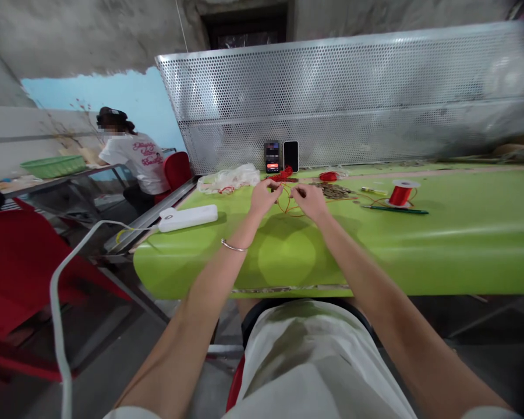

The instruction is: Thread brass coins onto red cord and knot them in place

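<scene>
My left hand (265, 195) is closed in a pinch on a thin red cord (287, 210), just above the green tabletop (262, 256). Facing it, my right hand (310, 199) pinches the same cord, which hangs in a loose loop between the two. Beyond my right hand lies a pile of coin-like pieces (335, 191). Red cord bundles (283, 173) rest behind my hands, with another red bundle (328, 176) farther right. From the spool of red thread (400, 194) a thin line runs left toward my right hand.
Two phones, one lit (271, 157) and one dark (291, 156), lean on the perforated metal panel (344, 99). A white power strip (188, 217), a plastic bag (231, 178) and a green pen (395, 209) lie on the table. A person (135, 154) sits at another table leftward.
</scene>
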The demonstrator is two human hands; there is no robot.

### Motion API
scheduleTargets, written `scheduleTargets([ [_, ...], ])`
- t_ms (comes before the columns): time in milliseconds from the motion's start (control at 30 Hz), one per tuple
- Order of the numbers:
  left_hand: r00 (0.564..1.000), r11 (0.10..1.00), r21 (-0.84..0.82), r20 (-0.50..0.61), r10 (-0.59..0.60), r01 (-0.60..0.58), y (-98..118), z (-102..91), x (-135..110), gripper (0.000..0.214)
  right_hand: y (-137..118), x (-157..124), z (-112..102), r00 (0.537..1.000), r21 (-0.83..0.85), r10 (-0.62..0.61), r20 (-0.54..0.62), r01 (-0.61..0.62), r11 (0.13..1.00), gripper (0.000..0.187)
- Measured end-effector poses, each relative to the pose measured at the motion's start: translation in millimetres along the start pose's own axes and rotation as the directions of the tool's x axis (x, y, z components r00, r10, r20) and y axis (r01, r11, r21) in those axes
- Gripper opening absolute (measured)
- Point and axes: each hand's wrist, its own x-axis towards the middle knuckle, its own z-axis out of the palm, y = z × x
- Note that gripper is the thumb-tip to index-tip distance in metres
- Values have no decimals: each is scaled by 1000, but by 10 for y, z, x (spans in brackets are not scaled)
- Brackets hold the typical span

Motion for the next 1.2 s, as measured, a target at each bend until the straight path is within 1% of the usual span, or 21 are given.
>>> scheduleTargets([
  [67,999,999,14,-20,30,-30,-27,1,9,9,1,-1,-2,1000,-14,9,-12,-9,1000,29],
  [133,998,998,16,-17,53,-53,-41,3,15,9,10,1,0,1000,-24,8,-9,-8,1000,30],
  [300,996,996,37,32,83,-84,-8,12,4,9,43,8,13,1000,-36,16,-1,-16,999,30],
  [400,993,993,50,65,102,-106,21,17,-9,10,58,9,23,999,-66,30,28,-28,997,29],
  [633,989,990,59,86,123,-128,20,22,-9,8,76,7,43,999,-100,4,32,-1,995,30],
  [767,982,988,52,123,141,-149,8,28,-3,7,83,13,44,1000,-111,2,24,1,994,31],
  [867,981,986,60,127,146,-154,5,32,-2,6,84,16,41,1000,-110,2,18,0,994,32],
  [967,979,984,69,133,152,-163,5,33,-4,6,72,14,32,1000,-99,10,14,-9,995,30],
  [1200,970,982,67,183,160,-175,5,37,-7,7,30,7,3,999,-107,42,23,-40,993,27],
])
